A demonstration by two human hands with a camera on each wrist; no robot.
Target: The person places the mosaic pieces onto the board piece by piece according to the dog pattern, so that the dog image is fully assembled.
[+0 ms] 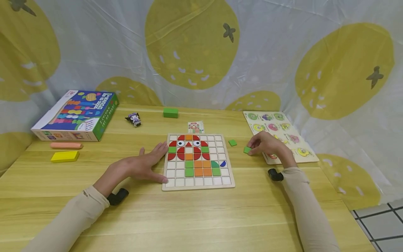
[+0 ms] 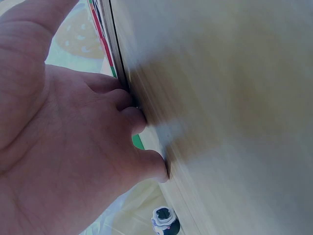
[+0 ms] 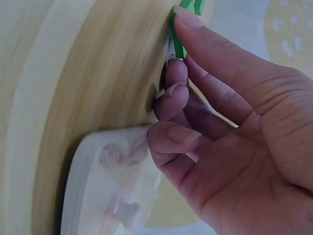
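Note:
A wooden grid board (image 1: 198, 181) lies mid-table, with red, orange, green and eye-printed tiles in part of its squares. At its left edge rests my left hand (image 1: 146, 164), thumb and fingers spread and touching the rim; the left wrist view shows this hand (image 2: 83, 152) from the palm side. To the right of the board, my right hand (image 1: 267, 145) pinches a green square tile (image 1: 247, 150) between thumb and fingers, low over the table. In the right wrist view the tile (image 3: 178, 39) is tilted on edge. Another green tile (image 1: 232, 142) lies nearer the board.
Behind the board are a small pattern card (image 1: 196, 127) and a green block (image 1: 170, 112). A fruit puzzle board (image 1: 306, 154) lies beside my right hand. On the left are a toy box (image 1: 77, 115), a figurine (image 1: 134, 119), a pink stick (image 1: 66, 145) and a yellow block (image 1: 64, 156).

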